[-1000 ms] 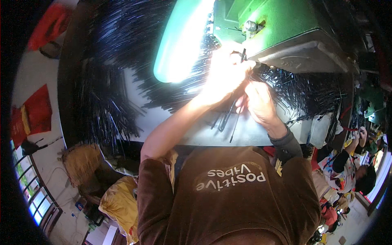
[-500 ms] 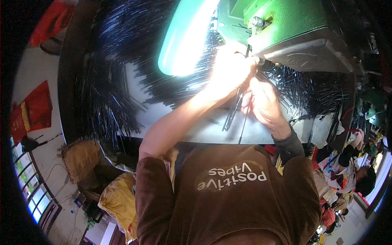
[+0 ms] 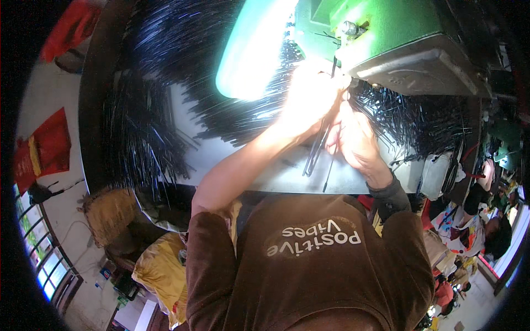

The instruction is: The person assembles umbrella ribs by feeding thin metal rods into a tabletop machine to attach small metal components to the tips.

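Observation:
My left hand (image 3: 312, 99), washed out by bright light, is closed around a small bunch of thin black strips (image 3: 313, 158) at the front of a green machine (image 3: 397, 49). The strips hang out below it toward my body, and dark ends stick up past its fingers by the machine. Close against it on the right, my right hand (image 3: 358, 140) has its thumb and fingers pinched on a single thin black strip (image 3: 329, 171). Glare and overlapping fingers hide exactly where the strips meet the machine.
Heaps of black strips (image 3: 165, 44) cover the left of the white table (image 3: 265, 177), and another pile (image 3: 425, 118) lies under the machine. A glowing lamp tube (image 3: 234, 71) hangs above my left forearm. Another person (image 3: 469, 223) sits at the far right.
Both hands stay at the machine's front, with only slight shifts. The loose ends of the strips have moved a little. At the far right, the other person's arm has changed position.

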Demonstrator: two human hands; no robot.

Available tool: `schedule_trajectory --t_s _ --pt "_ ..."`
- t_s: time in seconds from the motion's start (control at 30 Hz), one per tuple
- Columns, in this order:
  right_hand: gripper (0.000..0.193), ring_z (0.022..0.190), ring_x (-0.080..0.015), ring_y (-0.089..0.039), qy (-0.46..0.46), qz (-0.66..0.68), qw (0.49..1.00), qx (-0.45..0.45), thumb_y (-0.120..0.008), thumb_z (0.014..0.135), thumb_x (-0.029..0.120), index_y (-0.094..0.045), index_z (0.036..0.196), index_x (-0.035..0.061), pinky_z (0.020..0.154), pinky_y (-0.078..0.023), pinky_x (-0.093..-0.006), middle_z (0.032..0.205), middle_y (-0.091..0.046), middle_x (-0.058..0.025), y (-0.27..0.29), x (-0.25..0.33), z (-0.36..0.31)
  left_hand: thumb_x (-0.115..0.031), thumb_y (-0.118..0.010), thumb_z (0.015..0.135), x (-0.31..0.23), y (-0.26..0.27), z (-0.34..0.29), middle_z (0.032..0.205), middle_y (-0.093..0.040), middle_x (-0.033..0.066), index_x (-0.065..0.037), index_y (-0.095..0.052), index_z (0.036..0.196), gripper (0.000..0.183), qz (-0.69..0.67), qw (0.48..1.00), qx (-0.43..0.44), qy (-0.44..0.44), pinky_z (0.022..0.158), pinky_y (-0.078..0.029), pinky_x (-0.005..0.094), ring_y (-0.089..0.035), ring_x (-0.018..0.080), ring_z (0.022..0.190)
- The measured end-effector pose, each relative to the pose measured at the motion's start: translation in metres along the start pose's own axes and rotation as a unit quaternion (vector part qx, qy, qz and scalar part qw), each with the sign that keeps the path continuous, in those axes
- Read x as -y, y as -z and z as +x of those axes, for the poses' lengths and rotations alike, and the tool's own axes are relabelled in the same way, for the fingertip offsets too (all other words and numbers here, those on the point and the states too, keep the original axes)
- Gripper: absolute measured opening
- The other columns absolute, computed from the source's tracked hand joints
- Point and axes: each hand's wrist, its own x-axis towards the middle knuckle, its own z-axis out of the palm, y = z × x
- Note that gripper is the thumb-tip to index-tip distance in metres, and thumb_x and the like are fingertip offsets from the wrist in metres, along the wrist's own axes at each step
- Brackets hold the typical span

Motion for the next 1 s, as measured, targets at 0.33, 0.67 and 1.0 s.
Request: schedule_trajectory --t_s 0.33,0.67,1.0 --pt "0.029 0.049 -0.014 -0.05 0.028 -0.083 0.994 0.062 -0.046 0.097 0.019 -0.057 0.087 -0.006 0.048 -0.043 -0.0259 0.061 -0.054 -0.0074 0.014 -0.006 -0.015 -0.015 -0.064 0.084 -0.113 0.144 -0.077 0.081 -0.063 0.0146 0.006 -0.051 0.113 0.038 0.508 0.815 -0.221 -0.17 0.062 -0.049 0.0316 -0.059 0.0219 0.069" --pt "0.018 0.053 -0.0123 -0.054 -0.02 -0.054 0.993 0.106 -0.049 0.096 0.015 -0.055 0.095 -0.0018 0.049 -0.047 -0.024 0.069 -0.058 -0.0091 -0.003 -0.018 -0.002 -0.014 -0.064 0.078 -0.089 0.227 -0.158 0.127 -0.048 0.0192 0.003 -0.052 0.121 0.048 0.843 0.408 -0.315 -0.155 0.092 -0.037 0.0446 -0.045 0.0353 0.104" --pt "0.023 0.051 -0.0118 -0.053 -0.016 -0.097 0.991 0.092 -0.05 0.096 0.019 -0.058 0.09 -0.0029 0.05 -0.046 -0.0227 0.068 -0.059 -0.0077 0.007 -0.019 -0.006 -0.007 -0.057 0.081 -0.098 0.242 -0.166 0.131 -0.046 0.016 -0.002 -0.053 0.122 0.041 0.899 0.311 -0.269 -0.15 0.092 -0.036 0.0467 -0.044 0.0336 0.109"
